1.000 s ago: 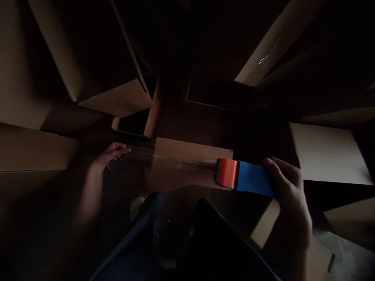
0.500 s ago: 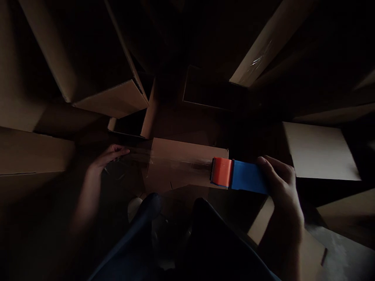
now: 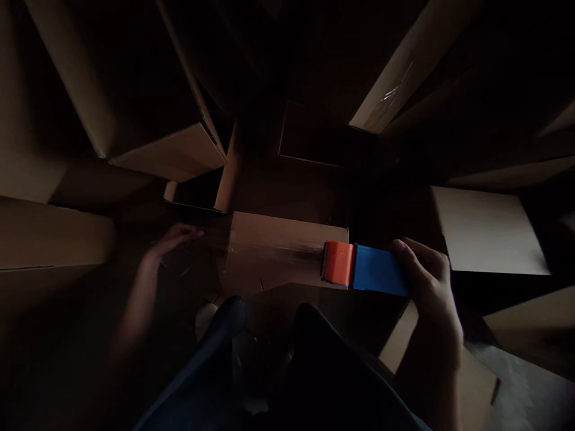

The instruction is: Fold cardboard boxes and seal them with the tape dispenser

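Taping is under way: the right hand [image 3: 429, 287] grips the tape dispenser [image 3: 363, 274] at the cardboard box's [image 3: 287, 251] right edge, while the left hand [image 3: 173, 239], fingers loosely curled, pins the clear tape [image 3: 269, 252] left. Next comes pressing down and cutting.

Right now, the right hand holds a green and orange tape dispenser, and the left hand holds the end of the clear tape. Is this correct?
Not quite. In the head view, the tape dispenser in the right hand is blue and orange, not green. The left hand does hold the clear tape end.
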A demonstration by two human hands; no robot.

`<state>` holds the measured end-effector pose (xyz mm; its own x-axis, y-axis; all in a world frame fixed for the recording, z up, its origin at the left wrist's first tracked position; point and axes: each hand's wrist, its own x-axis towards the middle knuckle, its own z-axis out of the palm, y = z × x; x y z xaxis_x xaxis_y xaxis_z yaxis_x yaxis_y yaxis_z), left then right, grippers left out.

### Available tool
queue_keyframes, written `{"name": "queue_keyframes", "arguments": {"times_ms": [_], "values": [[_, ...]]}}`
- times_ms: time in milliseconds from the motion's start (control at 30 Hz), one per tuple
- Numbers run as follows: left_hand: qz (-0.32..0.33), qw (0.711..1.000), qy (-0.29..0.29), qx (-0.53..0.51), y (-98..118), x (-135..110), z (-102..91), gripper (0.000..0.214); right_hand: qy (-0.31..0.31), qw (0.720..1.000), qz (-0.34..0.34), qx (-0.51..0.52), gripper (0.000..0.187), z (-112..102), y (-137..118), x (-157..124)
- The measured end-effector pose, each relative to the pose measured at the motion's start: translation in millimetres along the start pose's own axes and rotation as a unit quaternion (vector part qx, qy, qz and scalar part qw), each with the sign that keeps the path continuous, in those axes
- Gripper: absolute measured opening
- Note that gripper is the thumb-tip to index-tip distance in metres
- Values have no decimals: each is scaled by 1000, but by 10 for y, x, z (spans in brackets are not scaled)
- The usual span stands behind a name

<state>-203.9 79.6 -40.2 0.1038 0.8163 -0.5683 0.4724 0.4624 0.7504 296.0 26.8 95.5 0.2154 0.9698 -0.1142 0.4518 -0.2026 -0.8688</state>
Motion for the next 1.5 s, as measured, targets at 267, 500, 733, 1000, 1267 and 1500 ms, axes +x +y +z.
{"name": "queue_keyframes", "arguments": {"times_ms": [267,500,733,1000,1267,1500], "values": [[5,1000,1,26,-6,83,67,56,-2,1000,1,-1,55,-1,14,7],[9,999,-11,32,-59,176,137,64,4,1000,7,1,56,6,7,10],[11,999,-17,36,-101,212,158,65,8,1000,6,-3,56,15,-13,-9],[17,999,-26,37,-117,211,187,62,4,1000,3,5,55,10,26,-7],[24,999,-28,29,-110,231,230,61,2,1000,-6,11,57,13,20,-3],[27,999,-28,20,-147,245,263,60,6,1000,-2,15,55,13,41,-4]]}}
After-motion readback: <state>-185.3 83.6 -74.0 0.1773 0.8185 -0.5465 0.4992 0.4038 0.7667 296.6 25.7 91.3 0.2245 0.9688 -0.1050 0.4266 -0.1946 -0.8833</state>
